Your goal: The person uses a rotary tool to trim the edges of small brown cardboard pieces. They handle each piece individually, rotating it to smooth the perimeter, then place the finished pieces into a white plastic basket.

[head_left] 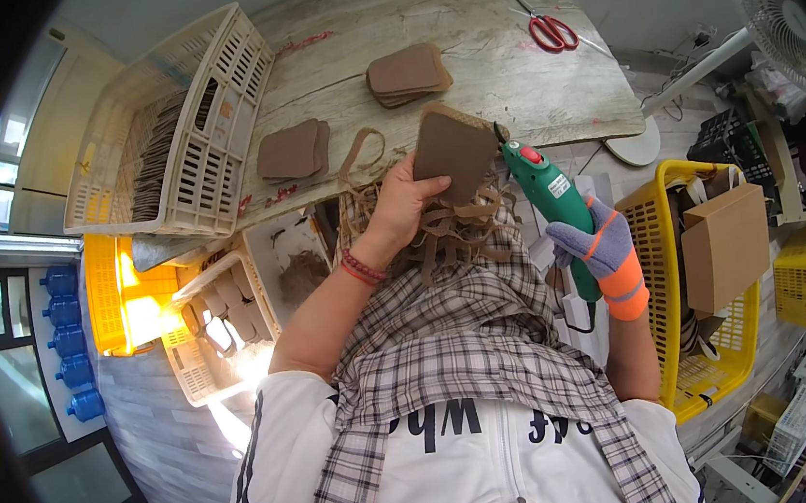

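Note:
My bare left hand (401,205) grips a brown rounded-corner fabric piece (457,154) by its lower left edge, thumb on top. A lighter rim shows along the piece's upper side. In a purple and orange glove, my right hand (599,247) is wrapped round a green electric cutter (544,185) with a red button. Its dark tip meets or nearly meets the piece's upper right corner. Thin brown offcut strips (455,232) lie tangled on my plaid apron below the piece. Two stacks of similar pieces rest on the table, one farther off (408,72) and one to the left (292,153).
Red-handled scissors (553,31) lie at the far right of the worn table (505,96). A white crate (210,163) of brown pieces stands on its left end. Yellow baskets (660,304) flank me, the right one with a cardboard box (727,244). A fan (778,12) stands far right.

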### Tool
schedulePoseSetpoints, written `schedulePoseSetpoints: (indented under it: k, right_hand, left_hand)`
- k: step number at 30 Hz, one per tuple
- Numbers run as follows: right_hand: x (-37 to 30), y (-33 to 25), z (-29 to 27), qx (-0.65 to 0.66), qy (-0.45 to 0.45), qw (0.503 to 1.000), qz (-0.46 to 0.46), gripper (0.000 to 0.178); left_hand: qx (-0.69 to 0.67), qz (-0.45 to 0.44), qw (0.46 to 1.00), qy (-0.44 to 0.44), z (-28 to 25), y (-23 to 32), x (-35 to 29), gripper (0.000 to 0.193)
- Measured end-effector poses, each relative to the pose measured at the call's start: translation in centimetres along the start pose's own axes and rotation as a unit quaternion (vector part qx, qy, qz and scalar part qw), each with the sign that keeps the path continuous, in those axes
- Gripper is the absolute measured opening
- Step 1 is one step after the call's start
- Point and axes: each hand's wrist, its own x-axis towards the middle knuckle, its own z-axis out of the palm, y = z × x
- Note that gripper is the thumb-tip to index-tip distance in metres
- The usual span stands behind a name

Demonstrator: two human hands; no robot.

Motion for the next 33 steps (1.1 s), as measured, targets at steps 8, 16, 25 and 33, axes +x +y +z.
schedulePoseSetpoints:
  k: [8,16,25,33]
  right_hand:
    - [-1.0,0.6,-0.2,-0.120,-0.025,0.992,-0.016,0.045]
    - [0.3,2.5,1.7,-0.133,-0.010,0.990,-0.048,0.048]
    - [0.8,1.5,1.4,-0.089,-0.071,0.993,0.035,0.044]
    - [0.8,1.8,1.2,-0.051,-0.088,0.994,0.043,0.042]
  left_hand:
    - [0.182,-0.081,0.979,-0.051,-2.2,3.3,-0.8,0.044]
    - [0.191,-0.136,0.970,-0.068,-2.3,2.5,-1.7,0.048]
    - [0.344,-0.065,0.933,-0.086,-4.4,3.8,-1.2,0.033]
    - [0.269,0.006,0.963,0.010,-4.8,6.1,-1.8,0.016]
